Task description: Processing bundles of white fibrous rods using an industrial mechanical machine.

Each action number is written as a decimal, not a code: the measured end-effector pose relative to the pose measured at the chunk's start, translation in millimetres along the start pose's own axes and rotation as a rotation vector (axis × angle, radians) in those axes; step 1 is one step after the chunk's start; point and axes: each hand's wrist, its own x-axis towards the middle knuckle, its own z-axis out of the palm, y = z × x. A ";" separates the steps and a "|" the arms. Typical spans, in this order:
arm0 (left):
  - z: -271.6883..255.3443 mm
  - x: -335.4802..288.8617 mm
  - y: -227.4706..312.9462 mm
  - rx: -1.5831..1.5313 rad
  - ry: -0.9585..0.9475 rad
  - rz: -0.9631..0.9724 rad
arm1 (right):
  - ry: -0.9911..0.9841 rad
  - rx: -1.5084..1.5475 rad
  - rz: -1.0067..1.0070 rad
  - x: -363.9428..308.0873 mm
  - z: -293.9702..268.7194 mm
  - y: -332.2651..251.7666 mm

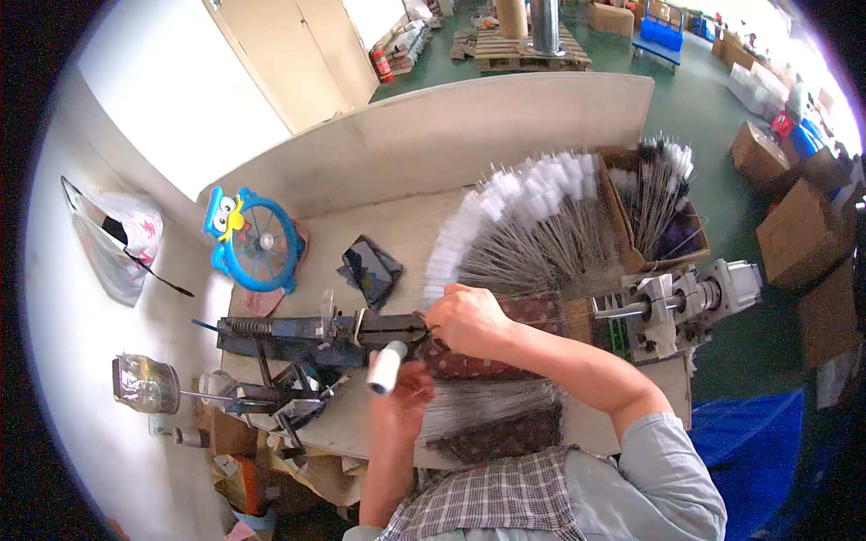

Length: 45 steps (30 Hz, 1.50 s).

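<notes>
My right hand is closed in a pinch at the right end of a long dark metal clamp fixture. What its fingers hold is too small to make out. My left hand is just below the fixture, beside a white cylindrical handle; motion blur hides whether its fingers grip it. Beyond my right hand, white-tipped wire brushes lie fanned out on the table. Many thin wires lie under my right forearm on the near side, by a dark patterned cloth.
A metal spindle unit stands at the table's right edge. Behind it is a cardboard box of black and white brushes. A blue toy-shaped fan and a dark folded packet sit at the back left. A second mechanism juts out at the left.
</notes>
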 end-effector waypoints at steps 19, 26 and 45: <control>31.2 25.5 -57.5 0.158 -0.122 0.185 | 0.031 0.177 -0.038 -85.4 -2.9 7.8; 6.9 34.6 -33.8 0.885 -0.025 0.300 | -0.036 0.058 0.032 -67.8 45.5 20.1; -154.0 28.2 12.2 -0.229 0.421 0.183 | -0.082 0.237 -0.005 -71.4 -1.6 0.6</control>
